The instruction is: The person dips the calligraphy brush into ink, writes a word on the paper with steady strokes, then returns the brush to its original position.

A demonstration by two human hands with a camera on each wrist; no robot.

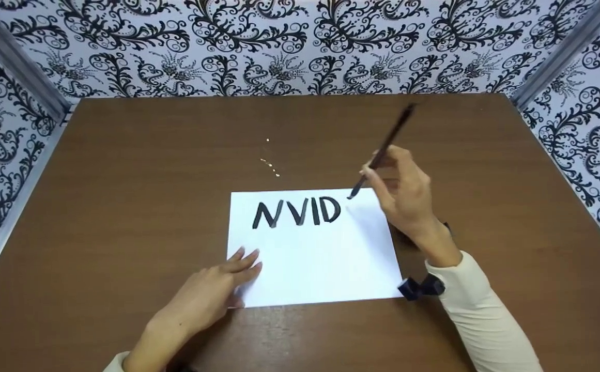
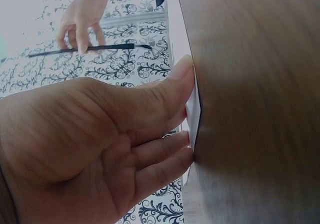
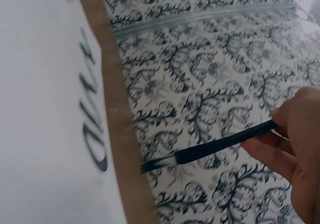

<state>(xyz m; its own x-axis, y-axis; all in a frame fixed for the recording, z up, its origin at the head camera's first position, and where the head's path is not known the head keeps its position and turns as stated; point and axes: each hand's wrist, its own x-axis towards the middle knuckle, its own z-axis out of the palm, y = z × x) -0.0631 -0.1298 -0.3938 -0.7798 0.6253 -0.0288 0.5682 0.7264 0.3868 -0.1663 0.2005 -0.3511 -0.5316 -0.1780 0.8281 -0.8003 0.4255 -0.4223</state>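
A white sheet of paper [image 1: 320, 263] lies on the brown table, with the black painted letters "NVID" [image 1: 316, 211] along its upper part. My right hand [image 1: 405, 191] pinches a dark paintbrush [image 1: 390, 137] between thumb and fingers, its handle slanting up and away. The brush's black-tipped bristles [image 3: 157, 164] are just right of the "D", close over the paper's top edge in the head view. At the paper's lower left corner, my left hand [image 1: 217, 289] rests with its fingers extended and spread on the sheet. The left wrist view shows its thumb [image 2: 175, 74] at the paper's edge.
Brown table surface [image 1: 124, 206] surrounds the paper. Several small shiny specks [image 1: 270, 164] lie beyond the sheet's top edge. Patterned black-and-white panels [image 1: 279, 46] stand behind the table and at both sides. A black device [image 1: 421, 287] sits at the right wrist, by the paper's lower right corner.
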